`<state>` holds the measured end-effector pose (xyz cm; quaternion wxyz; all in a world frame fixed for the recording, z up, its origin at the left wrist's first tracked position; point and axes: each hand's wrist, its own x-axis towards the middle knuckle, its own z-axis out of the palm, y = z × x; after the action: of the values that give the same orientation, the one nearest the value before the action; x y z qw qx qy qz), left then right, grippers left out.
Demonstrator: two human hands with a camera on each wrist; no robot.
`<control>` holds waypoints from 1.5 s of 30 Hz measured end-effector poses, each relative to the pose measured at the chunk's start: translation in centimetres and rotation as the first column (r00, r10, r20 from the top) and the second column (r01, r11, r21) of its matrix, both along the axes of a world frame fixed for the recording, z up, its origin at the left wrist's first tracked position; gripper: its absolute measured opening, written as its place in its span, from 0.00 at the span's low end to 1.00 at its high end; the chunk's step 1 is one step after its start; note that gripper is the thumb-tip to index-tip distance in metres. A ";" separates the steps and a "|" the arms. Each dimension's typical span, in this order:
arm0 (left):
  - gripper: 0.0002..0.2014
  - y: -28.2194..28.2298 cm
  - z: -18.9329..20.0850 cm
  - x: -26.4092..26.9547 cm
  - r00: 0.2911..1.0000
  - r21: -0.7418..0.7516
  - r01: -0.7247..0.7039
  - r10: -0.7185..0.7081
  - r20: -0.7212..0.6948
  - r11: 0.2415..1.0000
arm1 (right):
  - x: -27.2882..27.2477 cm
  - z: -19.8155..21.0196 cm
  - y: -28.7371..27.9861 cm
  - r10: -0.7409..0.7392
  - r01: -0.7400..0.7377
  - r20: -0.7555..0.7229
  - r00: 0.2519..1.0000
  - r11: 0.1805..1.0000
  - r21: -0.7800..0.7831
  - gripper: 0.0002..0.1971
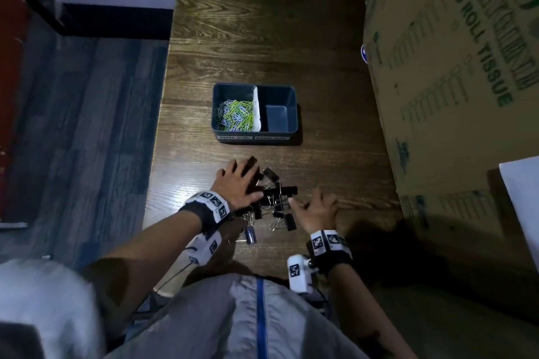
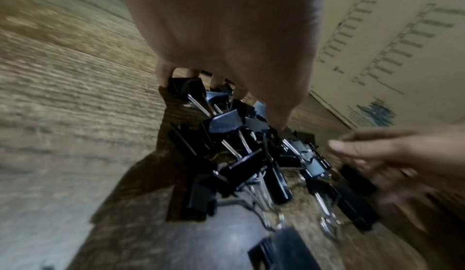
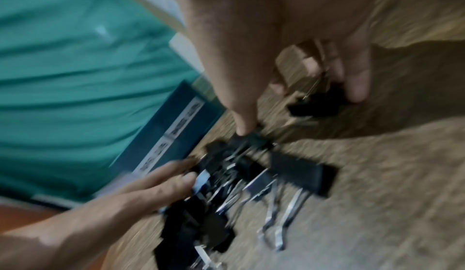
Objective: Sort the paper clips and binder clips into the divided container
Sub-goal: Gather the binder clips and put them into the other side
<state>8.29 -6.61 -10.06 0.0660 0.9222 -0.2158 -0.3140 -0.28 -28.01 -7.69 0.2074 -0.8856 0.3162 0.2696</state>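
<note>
A pile of black binder clips (image 1: 272, 199) lies on the wooden table (image 1: 262, 23), near its front. My left hand (image 1: 236, 181) rests spread over the pile's left side, its straight fingers (image 2: 164, 75) touching down on clips. At the pile's right side my right hand (image 1: 309, 204) has its thumb (image 3: 243, 130) on one clip and a finger (image 3: 357, 91) against another loose clip (image 3: 314, 105). Behind the pile stands the dark blue divided container (image 1: 293, 109). Coloured paper clips (image 1: 236, 115) fill its left compartment, and its right compartment (image 1: 277, 118) holds nothing.
A large cardboard box (image 1: 452, 67) printed "JUMBO ROLL TISSUE" walls off the table's right side, close to my right hand. The table's left edge (image 1: 162, 131) drops to the floor. A white sheet (image 1: 522, 201) leans at the far right.
</note>
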 end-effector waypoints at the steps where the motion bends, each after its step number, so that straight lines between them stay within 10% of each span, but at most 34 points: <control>1: 0.43 0.2 0.0 -0.5 0.999 -0.043 0.032 -0.033 -0.017 0.999 | 0.3 0.0 0.7 0.059 -0.059 0.010 0.998 0.998 0.019 0.41; 5: 0.47 2.3 1.1 -1.9 0.994 -0.182 0.063 -0.079 -0.081 0.981 | 1.9 0.2 0.5 0.115 -0.121 0.047 0.992 0.982 0.146 0.37; 9: 0.67 4.2 2.3 -4.5 0.996 -0.039 0.009 -0.013 -0.089 0.999 | 3.2 0.7 -1.1 0.221 -0.213 -0.028 0.975 0.962 0.171 0.60; 15: 0.75 2.0 0.8 -7.6 0.994 0.084 0.073 -0.066 -0.081 0.994 | 2.8 1.0 1.1 0.623 -0.601 -0.189 0.759 0.782 0.165 0.76; 30: 0.56 1.6 0.5 -4.1 0.998 -0.003 0.033 -0.033 0.058 0.999 | 3.1 0.3 1.4 0.440 -0.446 0.086 0.894 0.890 0.090 0.49; 38: 0.75 -1.1 2.7 0.8 0.995 0.201 0.090 -0.097 0.023 0.975 | 0.9 0.1 0.6 0.600 -0.595 -0.099 0.794 0.800 0.075 0.74; 45: 0.69 -3.1 2.1 0.4 0.961 0.218 0.265 -0.275 0.017 0.939 | 3.3 1.0 2.0 0.579 -0.578 -0.017 0.815 0.815 0.046 0.56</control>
<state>8.64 -9.67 -7.99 -0.0820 0.8927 -0.3068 -0.3197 2.97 -26.04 -6.64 0.1280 -0.9315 0.0303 0.3392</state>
